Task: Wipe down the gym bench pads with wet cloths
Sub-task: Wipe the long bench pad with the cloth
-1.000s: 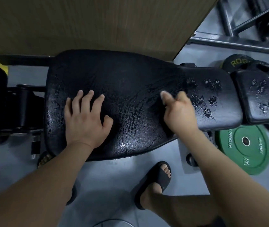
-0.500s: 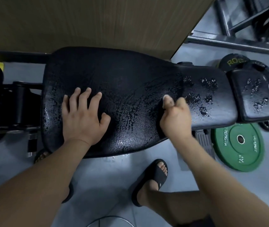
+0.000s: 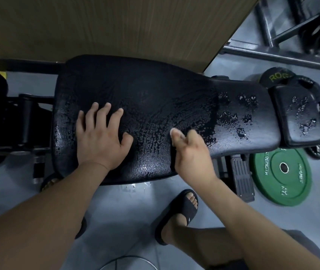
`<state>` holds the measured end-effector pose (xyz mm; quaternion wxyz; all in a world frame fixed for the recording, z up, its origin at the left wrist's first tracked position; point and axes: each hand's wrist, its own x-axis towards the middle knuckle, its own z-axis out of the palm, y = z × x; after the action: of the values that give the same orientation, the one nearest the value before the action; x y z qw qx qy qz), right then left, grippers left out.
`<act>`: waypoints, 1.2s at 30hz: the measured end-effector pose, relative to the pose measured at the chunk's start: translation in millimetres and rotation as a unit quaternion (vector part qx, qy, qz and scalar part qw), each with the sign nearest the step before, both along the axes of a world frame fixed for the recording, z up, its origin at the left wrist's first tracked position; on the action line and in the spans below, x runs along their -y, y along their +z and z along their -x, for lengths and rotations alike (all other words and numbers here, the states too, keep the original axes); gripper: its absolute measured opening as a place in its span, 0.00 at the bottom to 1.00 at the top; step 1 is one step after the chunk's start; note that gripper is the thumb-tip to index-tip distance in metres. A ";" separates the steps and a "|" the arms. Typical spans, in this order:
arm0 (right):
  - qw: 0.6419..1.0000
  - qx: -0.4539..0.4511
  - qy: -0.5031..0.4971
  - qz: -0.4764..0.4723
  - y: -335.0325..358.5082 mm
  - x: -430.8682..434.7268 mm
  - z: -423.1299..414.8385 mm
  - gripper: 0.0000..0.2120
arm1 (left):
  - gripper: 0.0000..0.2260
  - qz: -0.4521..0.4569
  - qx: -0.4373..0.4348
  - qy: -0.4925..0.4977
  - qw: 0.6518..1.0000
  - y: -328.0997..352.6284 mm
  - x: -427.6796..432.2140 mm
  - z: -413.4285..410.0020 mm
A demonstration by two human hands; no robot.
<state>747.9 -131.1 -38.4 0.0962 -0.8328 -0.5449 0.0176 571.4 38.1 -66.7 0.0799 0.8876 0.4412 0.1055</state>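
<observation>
Pad [image 3: 155, 98] wet; left hand [image 3: 101, 142] flat, right hand [image 3: 193, 154] curled.

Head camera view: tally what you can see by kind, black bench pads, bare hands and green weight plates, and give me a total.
Black vinyl bench pads: 2, the large pad and the small pad
Bare hands: 2, the left hand and the right hand
Round green rubber weight plates: 1
Total: 5

Cracked, wet-glossy leatherette bench pad [image 3: 155, 98]
</observation>
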 end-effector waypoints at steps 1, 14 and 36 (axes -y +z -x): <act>1.000 0.001 0.023 0.004 1.3 3.3 -4.5 0.20 | 0.28 -0.001 0.001 0.001 1.000 0.1 0.0 0.0; 1.000 0.003 0.025 0.013 -3.0 8.7 27.3 0.23 | 0.28 0.017 -0.022 0.000 1.000 3.6 1.7 0.0; 0.994 0.004 -0.108 0.002 -3.2 68.4 -77.9 0.20 | 0.21 0.036 0.014 -0.084 0.996 7.9 91.0 -123.7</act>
<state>825.9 -199.6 -41.7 0.0937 -0.8869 -0.4523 0.0050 695.1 -52.9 -58.8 0.1266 0.9164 0.3676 0.0947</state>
